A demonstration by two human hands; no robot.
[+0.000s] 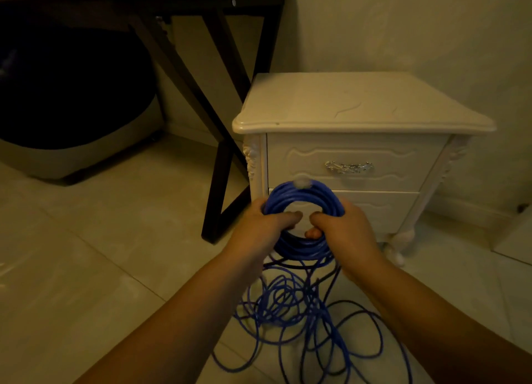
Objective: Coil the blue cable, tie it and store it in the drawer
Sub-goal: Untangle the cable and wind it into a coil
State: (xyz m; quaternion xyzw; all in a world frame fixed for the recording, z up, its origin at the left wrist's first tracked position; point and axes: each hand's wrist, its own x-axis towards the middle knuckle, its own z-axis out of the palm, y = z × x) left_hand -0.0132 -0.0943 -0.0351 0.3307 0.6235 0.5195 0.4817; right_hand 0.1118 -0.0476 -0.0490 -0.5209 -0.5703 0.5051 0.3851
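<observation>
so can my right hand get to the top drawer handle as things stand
Probably, once freed. Nothing stands in front of the handle, just above the coil, but the right hand grips that coil and would have to leave it to the left hand first.

The left hand and right hand are bare, as are both forearms.
</observation>
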